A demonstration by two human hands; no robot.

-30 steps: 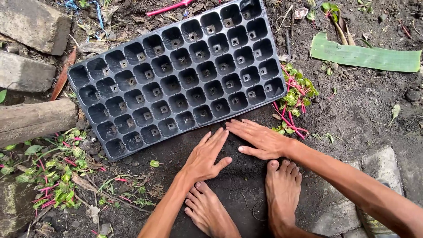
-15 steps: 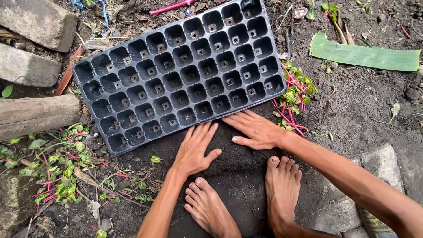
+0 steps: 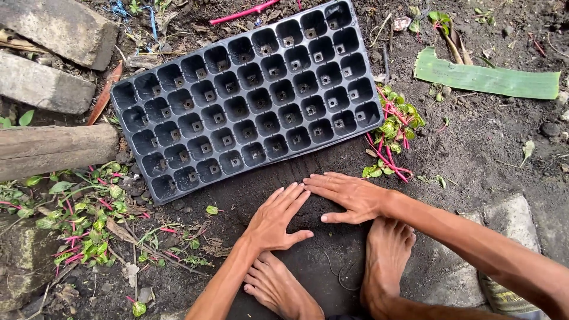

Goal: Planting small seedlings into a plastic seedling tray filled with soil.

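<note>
Seedling tray (image 3: 249, 98), black plastic, cells empty, lies tilted on the ground just beyond my hands. Dark soil (image 3: 249, 189) in front of it: my left hand (image 3: 277, 218) and right hand (image 3: 351, 197) press flat on it, fingers spread, grasping nothing, fingertips nearly meeting. My 2 bare feet (image 3: 388, 255) sit just behind. Green leaf strip (image 3: 486, 77) far right.

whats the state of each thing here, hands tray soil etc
left hand: open, palm flat on the dark soil
right hand: open, flat on the soil, fingers pointing left
seed tray: black, lying flat, all cells empty
dark soil: loose, spread beside the tray's near edge
green leaf strip: lying flat on the ground
wooden log: lying on its side
</note>
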